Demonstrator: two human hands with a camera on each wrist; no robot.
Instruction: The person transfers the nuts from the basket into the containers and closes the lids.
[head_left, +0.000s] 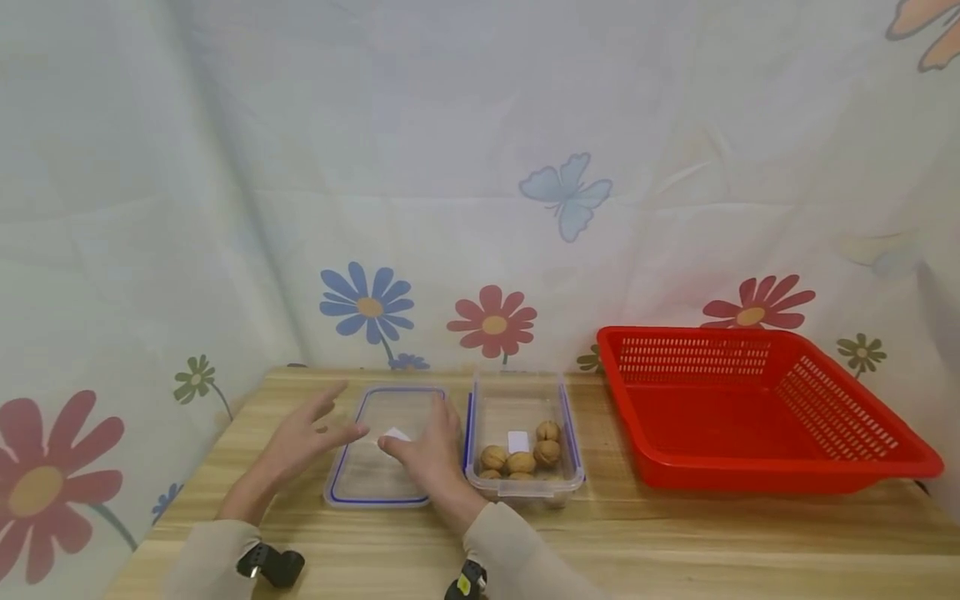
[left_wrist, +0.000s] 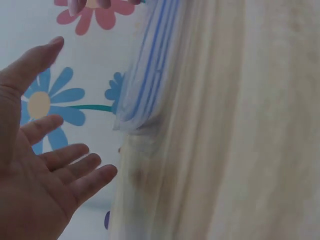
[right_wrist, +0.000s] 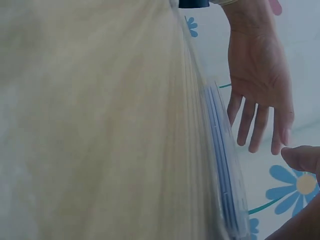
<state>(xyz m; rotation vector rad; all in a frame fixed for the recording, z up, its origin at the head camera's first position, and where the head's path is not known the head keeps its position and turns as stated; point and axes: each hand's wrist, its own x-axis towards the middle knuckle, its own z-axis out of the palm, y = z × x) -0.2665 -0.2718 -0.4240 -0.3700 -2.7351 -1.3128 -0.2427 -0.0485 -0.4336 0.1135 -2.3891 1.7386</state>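
Note:
My left hand (head_left: 303, 437) hovers at the left side of a flat, clear plastic lid (head_left: 375, 479) with a blue border, fingers spread and nothing held. Several blue lines run along the lid's edge (left_wrist: 150, 75) in the left wrist view; whether it is one lid or a stack, I cannot tell. Above the lid's right part is my right hand (head_left: 431, 450), fingers extended and thumb apart, palm toward the left hand. A white label (head_left: 397, 434) shows between the hands. Just right stands a clear box (head_left: 510, 408) with several walnuts (head_left: 547, 452) near its front.
A large red plastic basket (head_left: 750, 467) with slotted walls stands on the right of the wooden table (head_left: 600, 542). Another white label (head_left: 517, 442) is seen in the walnut box. Behind the table hangs a flower-printed curtain (head_left: 450, 208).

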